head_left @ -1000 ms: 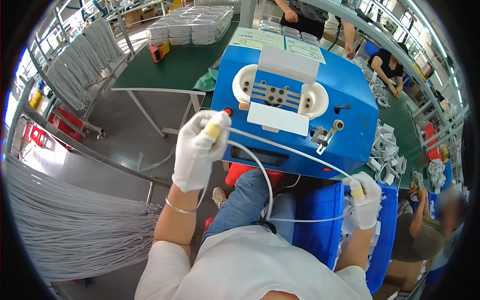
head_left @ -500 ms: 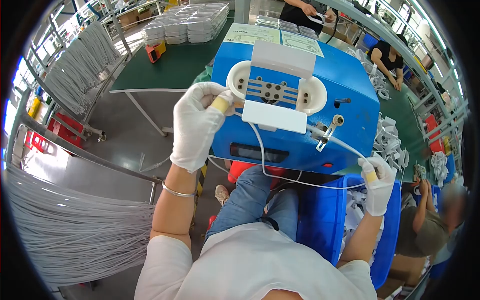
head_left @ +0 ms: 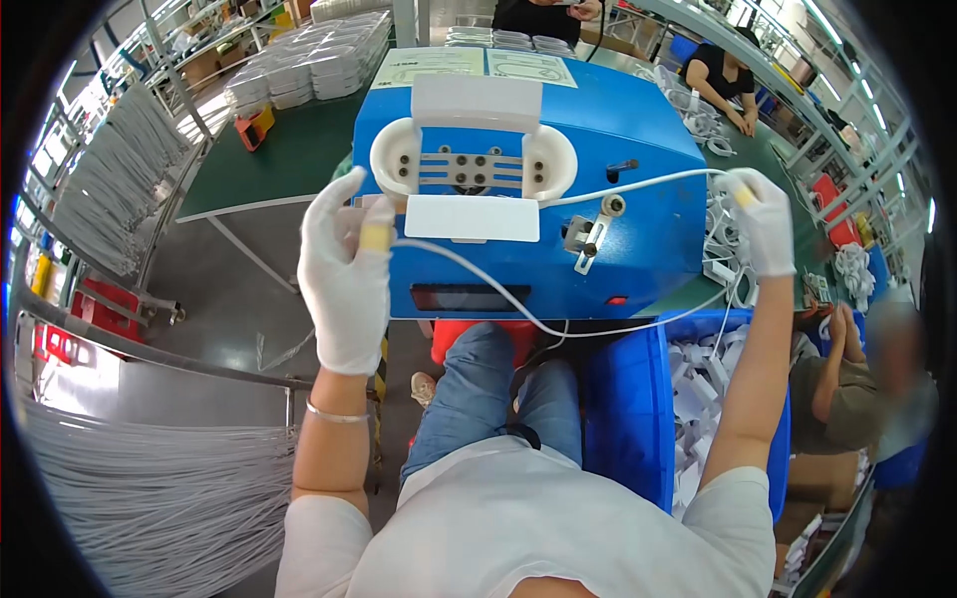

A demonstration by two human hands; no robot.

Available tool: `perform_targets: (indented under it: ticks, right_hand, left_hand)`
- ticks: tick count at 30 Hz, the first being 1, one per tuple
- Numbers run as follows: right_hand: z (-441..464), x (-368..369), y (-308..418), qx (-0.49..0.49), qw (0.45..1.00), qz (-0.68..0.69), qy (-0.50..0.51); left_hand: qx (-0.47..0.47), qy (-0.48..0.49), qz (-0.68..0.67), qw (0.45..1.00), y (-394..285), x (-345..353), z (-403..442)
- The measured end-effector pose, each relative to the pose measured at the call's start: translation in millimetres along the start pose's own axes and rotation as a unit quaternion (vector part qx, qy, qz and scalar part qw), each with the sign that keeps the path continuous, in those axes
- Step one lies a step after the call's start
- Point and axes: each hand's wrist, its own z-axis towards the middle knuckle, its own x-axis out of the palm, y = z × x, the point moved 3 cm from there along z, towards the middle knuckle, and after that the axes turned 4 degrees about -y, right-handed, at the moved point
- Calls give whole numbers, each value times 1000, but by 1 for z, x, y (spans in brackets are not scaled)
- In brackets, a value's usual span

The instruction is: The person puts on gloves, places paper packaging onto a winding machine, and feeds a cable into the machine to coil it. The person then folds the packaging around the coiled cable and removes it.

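Note:
A blue winding machine [head_left: 628, 229] stands before me, with two white rounded winding forms [head_left: 556, 164] joined by a slotted metal plate [head_left: 469, 171]. My left hand [head_left: 346, 279], in a white glove with a yellow-wrapped thumb, is at the machine's left side with thumb and forefinger apart. A white cable [head_left: 469, 266] passes beside that thumb and sags across the machine's front. My gloved right hand [head_left: 763, 224] pinches the cable at the right, and a taut stretch runs from it to the right form. A white flap [head_left: 473, 218] sits below the metal plate.
A blue bin [head_left: 626, 429] of white pieces stands at my right. Grey cables [head_left: 159, 488] hang at my left. Stacked clear trays [head_left: 329, 60] and an orange tool [head_left: 254, 130] are on the green table [head_left: 249, 174]. Co-workers sit at the right and far side.
My right hand has risen, drawing the cable up and taut toward the right form. My left hand has opened and come off the left form. The view has shifted rightward.

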Motion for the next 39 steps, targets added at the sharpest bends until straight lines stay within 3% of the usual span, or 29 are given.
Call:
perform_targets:
  ticks: [1,5,8,10,12,14,16,18,19,26,30,34,36,39]
  right_hand:
    - [9,8,-12,-52,997,-40,36]
    - [12,15,-26,17,997,13,72]
    - [-1,0,-17,12,1000,12,21]
    - [-10,-7,-22,29,996,90,-4]
    - [-16,-12,-25,19,996,86,-12]
    - [-25,-19,-24,74,995,67,9]
    - [-34,-27,-30,53,998,42,12]
    - [-38,-35,-44,93,992,82,29]
    - [-40,-35,-42,87,991,90,49]
    - [-49,-28,-32,83,993,76,30]
    - [-52,-22,-28,111,985,130,27]
    - [-55,-5,4,120,980,131,92]
    - [-53,9,21,104,975,127,151]
    - [-48,20,25,95,963,184,171]
  left_hand:
    - [-13,-6,-15,1000,1,-5,-5]
    - [-49,13,-19,999,5,-35,-21]
    - [-90,50,-28,994,4,-58,-25]
    - [-102,62,-25,993,2,-63,-32]
    - [-141,112,-40,983,3,-62,-38]
    - [-137,184,-44,972,6,-56,-44]
    - [-223,306,-99,920,12,-41,-60]
    - [-262,362,-113,888,19,-28,-72]
    - [-245,367,-122,889,27,-19,-81]
    - [-392,486,-97,775,47,20,-125]
    - [-398,523,-118,745,68,29,-145]
    - [-385,535,-166,734,96,31,-165]
    - [-253,515,-28,819,95,30,-159]
    - [-246,505,17,827,115,21,-162]
